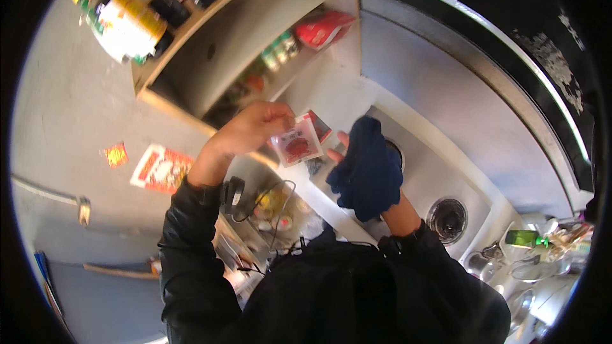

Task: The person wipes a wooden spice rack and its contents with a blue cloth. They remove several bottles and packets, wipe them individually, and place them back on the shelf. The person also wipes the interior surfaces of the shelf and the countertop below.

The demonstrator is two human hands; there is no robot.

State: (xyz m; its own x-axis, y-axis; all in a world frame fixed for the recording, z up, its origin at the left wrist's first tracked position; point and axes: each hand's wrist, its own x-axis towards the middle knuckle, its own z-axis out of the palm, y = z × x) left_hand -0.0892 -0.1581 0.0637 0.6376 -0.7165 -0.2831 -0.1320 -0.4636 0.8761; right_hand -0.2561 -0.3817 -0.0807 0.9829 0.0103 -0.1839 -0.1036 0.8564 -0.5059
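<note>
My left hand [255, 129] is closed, pinching a small flat packet [298, 146] with a red picture on a pale ground. Just behind that packet a red and dark piece [322, 126] shows; whether it is a second packet I cannot tell. A dark blue cloth [366, 172] covers most of my right hand [339, 148] and hangs down toward the wrist. Only some fingertips come out at its left side, a little apart and close to the packet without touching it. How the covered fingers grip the cloth is hidden.
Below the right hand is a metal sink [417, 172] with a round drain [447, 218]. A wooden shelf [191, 38] holds bottles on top and a red bag [324, 28] inside. Metal utensils and a green bottle [524, 238] crowd the right. A printed packet [160, 169] lies at left.
</note>
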